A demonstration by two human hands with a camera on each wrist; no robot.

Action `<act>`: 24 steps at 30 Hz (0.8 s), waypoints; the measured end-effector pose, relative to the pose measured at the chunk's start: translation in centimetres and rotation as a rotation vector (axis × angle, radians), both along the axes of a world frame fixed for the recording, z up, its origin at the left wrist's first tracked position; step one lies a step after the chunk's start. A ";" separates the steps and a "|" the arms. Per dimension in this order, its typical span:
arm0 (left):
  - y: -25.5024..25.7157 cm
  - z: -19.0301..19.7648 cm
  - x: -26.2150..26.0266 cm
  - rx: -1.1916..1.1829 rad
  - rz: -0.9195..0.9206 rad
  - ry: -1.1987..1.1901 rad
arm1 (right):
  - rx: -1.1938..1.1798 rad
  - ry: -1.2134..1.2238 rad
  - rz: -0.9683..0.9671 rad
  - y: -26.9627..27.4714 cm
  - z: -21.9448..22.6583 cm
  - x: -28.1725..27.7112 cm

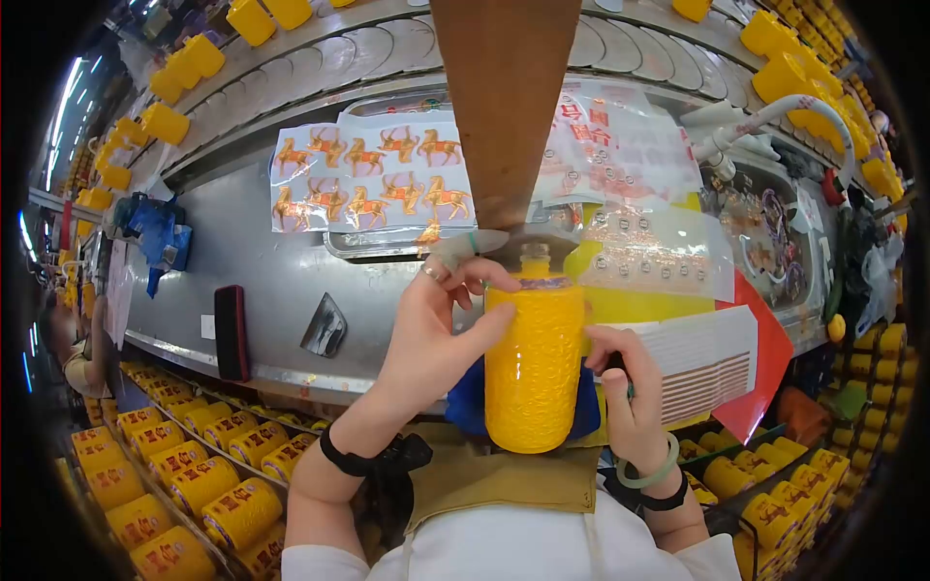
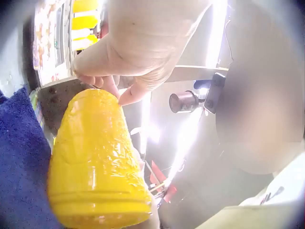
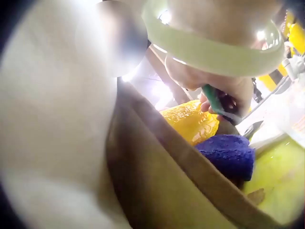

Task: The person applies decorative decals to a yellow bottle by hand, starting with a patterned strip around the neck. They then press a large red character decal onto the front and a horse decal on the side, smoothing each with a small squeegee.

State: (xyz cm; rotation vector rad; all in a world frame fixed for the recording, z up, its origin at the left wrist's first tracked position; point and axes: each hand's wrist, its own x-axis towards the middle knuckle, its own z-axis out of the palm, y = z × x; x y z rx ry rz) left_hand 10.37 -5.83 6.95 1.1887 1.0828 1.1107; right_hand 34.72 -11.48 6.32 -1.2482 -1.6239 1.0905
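A glossy yellow embossed bottle [image 1: 535, 363] with a bare glass neck stands upright before the person's body, over a blue cloth [image 1: 469, 399]. The left hand [image 1: 448, 324] holds its shoulder, thumb on the front, a pale cover on one finger. At the bottle's right side, the fingertips of the right hand [image 1: 628, 387] touch it, and a dark green tool is held in that palm. From the left wrist view, the left hand [image 2: 138, 47] pinches one end of the bottle [image 2: 97, 162]. The right wrist view has the right hand [image 3: 224, 90] round the green tool [image 3: 217, 101] beside the bottle [image 3: 190, 121].
Sheets of orange horse stickers [image 1: 368, 174] lie behind the left hand. A red-edged phone [image 1: 232, 332] and a dark shiny piece [image 1: 325, 325] rest on the metal table [image 1: 242, 261]. Striped paper [image 1: 702, 358] lies right. A brown post [image 1: 504, 97] rises behind; crates of yellow bottles stand below.
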 end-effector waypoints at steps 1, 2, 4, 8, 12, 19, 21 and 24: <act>0.0 0.0 0.0 0.000 0.006 0.004 | -0.051 0.059 -0.007 -0.2 -0.2 -0.2; 0.0 -0.2 0.1 -0.133 -0.010 -0.105 | -0.102 0.119 -0.014 -0.4 -0.4 -0.4; 0.2 0.1 0.4 -0.277 -0.028 -0.244 | -0.162 0.194 -0.009 -0.8 -0.4 -1.0; 0.0 -0.3 1.1 -0.289 0.000 -0.340 | -0.196 0.215 0.019 -1.0 -0.3 -1.3; -0.3 -0.1 1.7 -0.270 0.053 -0.386 | -0.184 0.194 0.035 -1.0 -0.4 -1.3; -0.2 0.2 2.4 -0.226 0.115 -0.386 | -0.189 0.205 0.011 -1.1 -0.7 -1.6; -0.1 -0.1 2.8 -0.214 0.132 -0.348 | -0.174 0.201 0.008 -1.2 -0.7 -1.7; 0.3 0.7 3.0 -0.228 0.231 -0.295 | -0.161 0.188 0.007 -1.2 -0.5 -1.7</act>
